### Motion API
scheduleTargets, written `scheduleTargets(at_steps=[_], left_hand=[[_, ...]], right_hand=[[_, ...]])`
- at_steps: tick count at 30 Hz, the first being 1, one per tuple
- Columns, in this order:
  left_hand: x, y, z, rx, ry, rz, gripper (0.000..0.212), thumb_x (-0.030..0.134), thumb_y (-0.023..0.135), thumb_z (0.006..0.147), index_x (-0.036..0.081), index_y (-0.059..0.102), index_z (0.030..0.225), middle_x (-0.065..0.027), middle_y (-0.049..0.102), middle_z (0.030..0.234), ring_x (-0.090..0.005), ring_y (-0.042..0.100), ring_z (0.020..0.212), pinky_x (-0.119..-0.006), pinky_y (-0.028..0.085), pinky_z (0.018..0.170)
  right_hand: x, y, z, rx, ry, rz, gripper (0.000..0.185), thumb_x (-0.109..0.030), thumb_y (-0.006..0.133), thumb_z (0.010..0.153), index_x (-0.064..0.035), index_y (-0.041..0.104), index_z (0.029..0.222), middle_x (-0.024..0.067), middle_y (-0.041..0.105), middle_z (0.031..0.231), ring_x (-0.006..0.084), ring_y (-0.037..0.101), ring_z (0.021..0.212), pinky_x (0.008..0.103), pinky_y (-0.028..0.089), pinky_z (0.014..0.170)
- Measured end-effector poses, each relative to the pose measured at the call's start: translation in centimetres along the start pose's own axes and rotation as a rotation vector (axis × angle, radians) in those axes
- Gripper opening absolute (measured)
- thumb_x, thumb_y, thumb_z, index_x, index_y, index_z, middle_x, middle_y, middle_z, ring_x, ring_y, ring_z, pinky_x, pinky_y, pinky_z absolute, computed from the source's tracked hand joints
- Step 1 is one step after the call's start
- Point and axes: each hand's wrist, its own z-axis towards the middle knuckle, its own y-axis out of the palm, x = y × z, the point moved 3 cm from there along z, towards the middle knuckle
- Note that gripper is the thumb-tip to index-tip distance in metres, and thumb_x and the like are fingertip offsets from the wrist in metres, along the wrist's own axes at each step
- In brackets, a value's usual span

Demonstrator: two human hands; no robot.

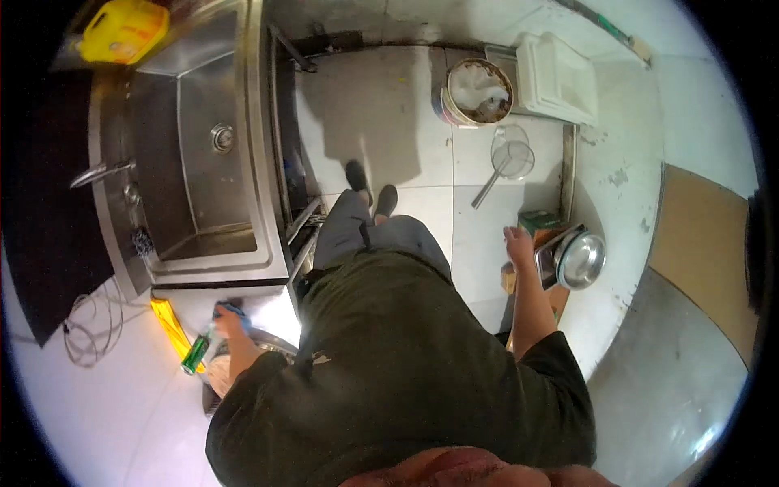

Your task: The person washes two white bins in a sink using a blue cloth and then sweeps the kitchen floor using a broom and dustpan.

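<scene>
My left hand (228, 322) is on a crumpled blue cloth (241, 318) over a white surface, left of my body. Close to it are a green can (195, 355) and a long yellow packet (172, 329). My right hand (519, 245) hangs at my right side, loosely curled, with nothing visible in it. Beside that hand are a green box (539, 220) and a round metal pan or lid (582, 260). Ahead on the left, a stainless steel sink (216, 176) has its drain showing and a faucet (103, 173) at its far side.
A yellow jug (125, 30) stands beyond the sink. On the tiled floor (389, 146) ahead are a bucket (478, 92) with whitish contents and a wire strainer (511, 161). White plastic tubs (558, 76) stand by the right wall. A cable (91, 341) lies coiled at left.
</scene>
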Motion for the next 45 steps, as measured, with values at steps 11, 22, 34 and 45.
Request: scheduleTargets(at_steps=[11,22,34,45], left_hand=[[-1.9,3.3,4.6,-0.228,-0.145,0.244,0.043,0.043,0.039,0.090,0.014,0.045,0.121,-0.0242,0.045,0.121,-0.0413,0.051,0.102,-0.054,0.041,0.084],[16.1,-9.4,5.6,-0.120,0.536,0.847,0.036,0.034,0.046,0.087,0.009,0.054,0.111,-0.0203,0.057,0.106,-0.0355,0.058,0.094,-0.048,0.048,0.071],[30.4,-18.9,-18.9,0.098,0.269,0.609,0.053,0.050,0.044,0.085,0.006,0.056,0.114,-0.0214,0.052,0.118,-0.0366,0.049,0.112,-0.051,0.042,0.089],[35.4,-2.1,-32.0,0.069,0.940,0.609,0.015,0.015,0.060,0.077,0.002,0.058,0.082,-0.0172,0.053,0.091,-0.0362,0.052,0.086,-0.046,0.043,0.074]], right_hand=[[-3.8,-7.9,2.6,0.230,0.053,0.020,0.030,-0.026,0.055,0.088,0.0039,0.061,0.087,0.0090,0.062,0.075,0.0175,0.057,0.067,0.0297,0.045,0.066],[6.6,-8.6,3.5,0.207,0.383,0.097,0.046,-0.036,0.057,0.082,0.0037,0.061,0.105,0.0227,0.062,0.105,0.0353,0.058,0.099,0.0390,0.044,0.085],[36.1,4.9,26.6,-0.041,0.566,0.346,0.041,-0.034,0.050,0.088,0.0052,0.062,0.086,0.0192,0.065,0.088,0.0334,0.060,0.083,0.0431,0.045,0.076],[40.8,26.2,51.9,-0.138,0.125,-0.132,0.056,-0.044,0.059,0.082,0.0094,0.059,0.099,0.0230,0.063,0.093,0.0303,0.061,0.078,0.0376,0.048,0.073]])
